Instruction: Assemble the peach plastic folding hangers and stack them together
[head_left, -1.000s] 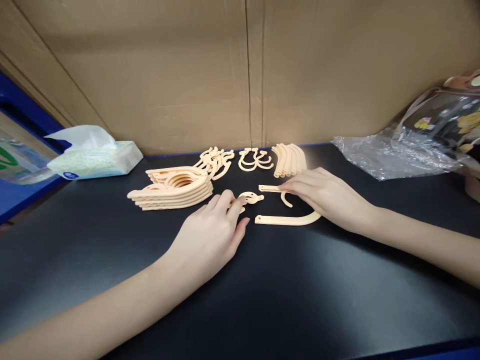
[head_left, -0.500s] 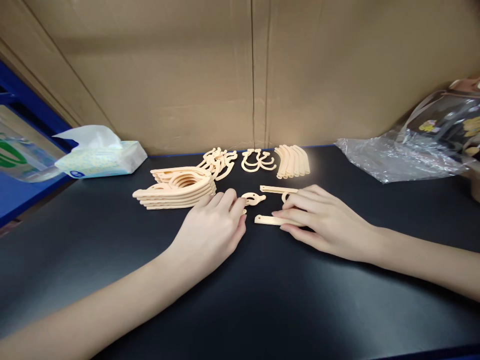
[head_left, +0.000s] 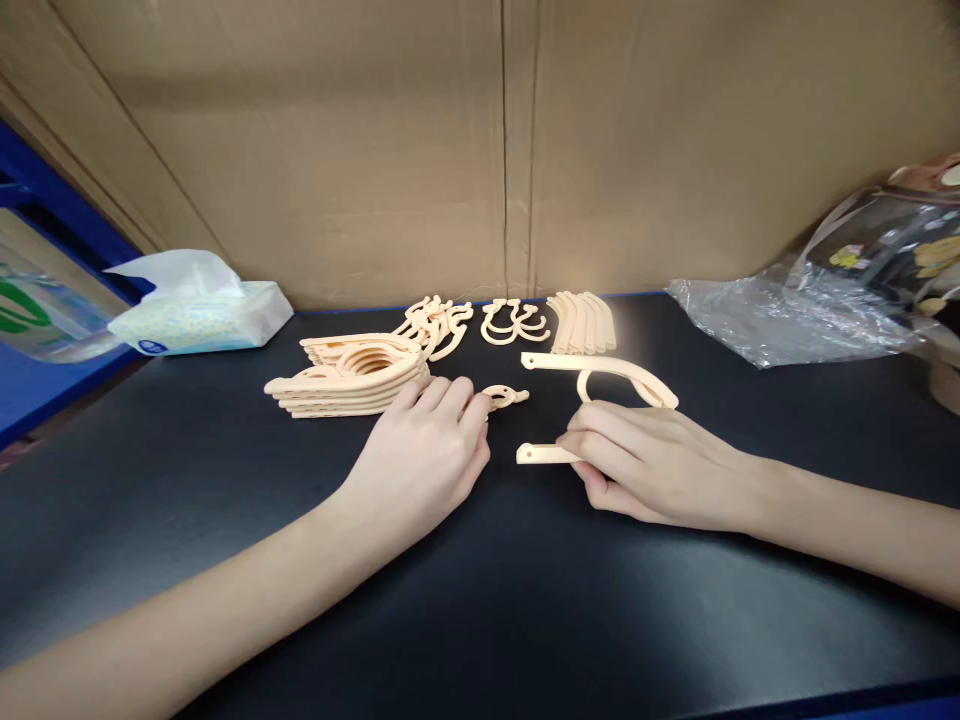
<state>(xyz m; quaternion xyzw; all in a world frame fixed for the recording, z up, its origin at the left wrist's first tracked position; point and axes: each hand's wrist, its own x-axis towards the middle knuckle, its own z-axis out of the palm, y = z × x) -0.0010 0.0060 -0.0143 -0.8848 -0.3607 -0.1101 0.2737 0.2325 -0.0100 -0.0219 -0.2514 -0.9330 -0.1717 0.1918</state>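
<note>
Head view: your right hand (head_left: pixel 652 460) pinches near bar (head_left: pixel 545 454), long axis sideways, holed end jutting left of fingertips. Your left hand (head_left: pixel 427 440), fingers closed, grips joint (head_left: pixel 506 396), tip jutting rightward. Far bar (head_left: pixel 600 364) lies just beyond right fingers.

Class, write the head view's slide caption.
Right hand holds a cream strip; left hand touches a looped piece near stacked pieces.
</note>
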